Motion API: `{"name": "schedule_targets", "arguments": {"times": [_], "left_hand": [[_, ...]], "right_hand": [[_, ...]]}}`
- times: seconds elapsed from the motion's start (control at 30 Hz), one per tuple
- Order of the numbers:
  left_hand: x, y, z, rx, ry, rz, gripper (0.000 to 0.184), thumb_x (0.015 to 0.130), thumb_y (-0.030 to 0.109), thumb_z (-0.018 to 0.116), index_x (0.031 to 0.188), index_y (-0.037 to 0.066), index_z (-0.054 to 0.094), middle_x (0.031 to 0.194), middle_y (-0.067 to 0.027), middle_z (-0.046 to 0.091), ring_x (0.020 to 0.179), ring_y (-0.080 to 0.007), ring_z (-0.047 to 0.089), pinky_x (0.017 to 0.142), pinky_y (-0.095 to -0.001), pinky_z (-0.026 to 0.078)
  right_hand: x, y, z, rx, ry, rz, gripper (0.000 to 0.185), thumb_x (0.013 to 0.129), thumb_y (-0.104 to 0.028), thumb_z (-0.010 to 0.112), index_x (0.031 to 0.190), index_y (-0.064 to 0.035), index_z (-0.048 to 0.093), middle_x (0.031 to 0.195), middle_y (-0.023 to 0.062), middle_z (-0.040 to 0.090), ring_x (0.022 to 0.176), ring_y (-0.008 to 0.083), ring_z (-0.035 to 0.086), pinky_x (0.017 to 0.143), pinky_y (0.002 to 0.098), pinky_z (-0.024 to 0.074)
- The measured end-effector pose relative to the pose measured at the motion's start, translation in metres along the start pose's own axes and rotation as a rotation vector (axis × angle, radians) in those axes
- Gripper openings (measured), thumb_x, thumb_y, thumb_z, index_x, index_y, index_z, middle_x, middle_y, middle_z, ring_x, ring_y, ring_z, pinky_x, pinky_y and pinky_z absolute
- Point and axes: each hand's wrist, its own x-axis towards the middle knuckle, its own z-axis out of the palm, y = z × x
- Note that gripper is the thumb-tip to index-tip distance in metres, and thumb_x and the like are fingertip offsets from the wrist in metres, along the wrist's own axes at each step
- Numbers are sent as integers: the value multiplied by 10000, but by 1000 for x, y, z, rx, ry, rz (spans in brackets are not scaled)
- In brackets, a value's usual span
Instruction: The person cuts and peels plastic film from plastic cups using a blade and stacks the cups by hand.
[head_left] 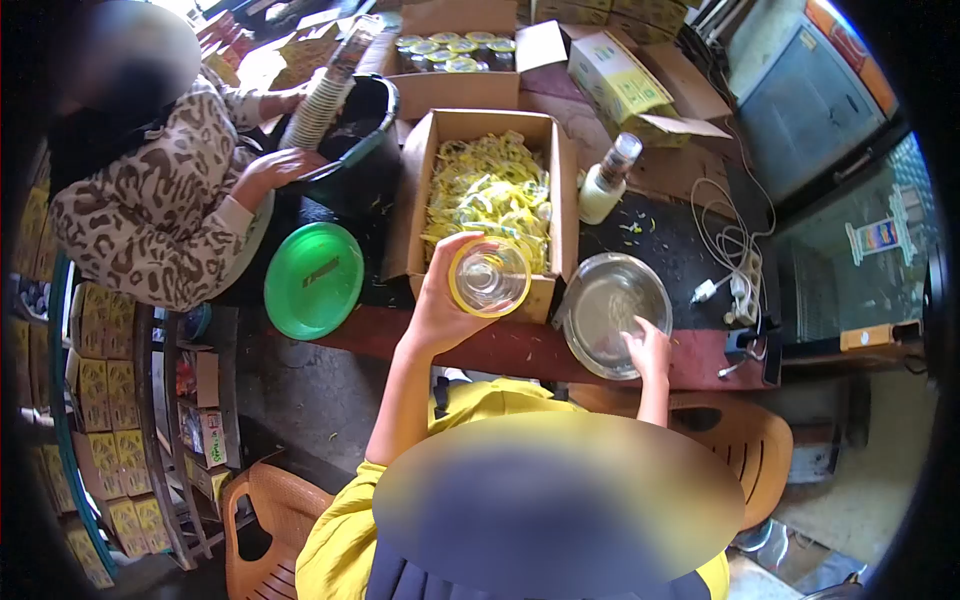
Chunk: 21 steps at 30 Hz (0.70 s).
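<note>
My left hand point(440, 312) is wrapped round a clear cup point(490, 277) with a yellow rim, held over the near edge of an open cardboard box point(567, 200). Crumpled yellow and clear strips point(490, 190) fill that box. To the right, my right hand point(650, 350) reaches over a round metal bowl point(610, 300), its fingers at the bowl's inside; whether they pinch anything is too small to tell. Behind the bowl stands a whitish bottle point(602, 190) with a clear cup-like piece on top.
A co-worker point(160, 200) at the left holds a long stack of cups point(320, 110) over a black bucket point(385, 130). A green basin point(314, 281) lies nearby. Boxed jars point(460, 50) stand behind; a white cable point(715, 230) lies right. Chairs point(275, 500) are near me.
</note>
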Motion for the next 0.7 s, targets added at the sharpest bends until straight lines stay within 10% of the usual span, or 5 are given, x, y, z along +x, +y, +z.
{"name": "schedule_targets", "arguments": {"times": [0.1, 0.3, 0.33, 0.5, 0.7], "left_hand": [[15, -15, -11, -112, 54, 24, 769, 582, -13, 756, 1212, 56, 320, 1072, -88, 503, 1036, -172, 495, 901, -297, 412], [95, -52, -63, -664, 332, -20, 414, 809, 174, 597, 1157, 40, 418, 1084, -96, 517, 1033, -198, 502, 818, -380, 476], [115, -50, -79, -668, 270, 23, 397, 838, 315, 554, 1104, 31, 473, 1074, -91, 530, 1016, -225, 512, 806, -406, 472], [196, -60, -140, -1459, 373, -97, 445, 903, 401, 368, 1084, 11, 483, 1086, -134, 521, 1046, -295, 485, 871, -493, 408], [216, -101, -174, -1711, 346, -64, 367, 887, 339, 354, 948, 22, 529, 1000, -176, 559, 975, -331, 521, 861, -515, 400]], "right_hand": [[0, 0, -11, 155, -42, 155, 465, 726, -93, 603, 1184, -106, 523, 716, 153, 608, 629, 286, 593, 687, 427, 453], [-18, -10, -2, 148, 179, -125, 652, 699, -57, 614, 1301, -111, 368, 1111, 185, 518, 1056, 348, 485, 927, 390, 385], [-21, -13, -2, 154, 184, -103, 482, 706, -96, 638, 1169, -70, 508, 1122, 183, 516, 1027, 340, 502, 890, 393, 402], [-22, -4, 13, 117, 143, -16, 189, 716, -163, 671, 771, 8, 613, 1115, 171, 522, 983, 324, 521, 836, 382, 415], [-22, -37, 11, 93, 414, -152, 539, 583, 101, 414, 1088, -43, 535, 830, 145, 615, 820, 300, 583, 760, 385, 432]]}}
